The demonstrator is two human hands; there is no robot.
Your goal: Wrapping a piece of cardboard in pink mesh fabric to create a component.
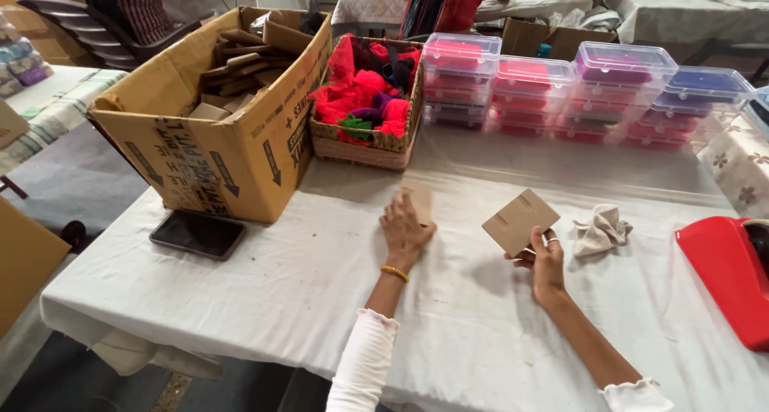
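I see my right hand pinching a notched brown card above the tabletop, while my left hand rests flat, fingers spread, on another card lying there.

The red tape dispenser is cut off at the right edge.

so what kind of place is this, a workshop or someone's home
Most likely a small craft packing workshop: a big cardboard box full of card pieces, stacked clear plastic boxes of coloured goods, and other people working at neighbouring tables. The right hand holds a card square.
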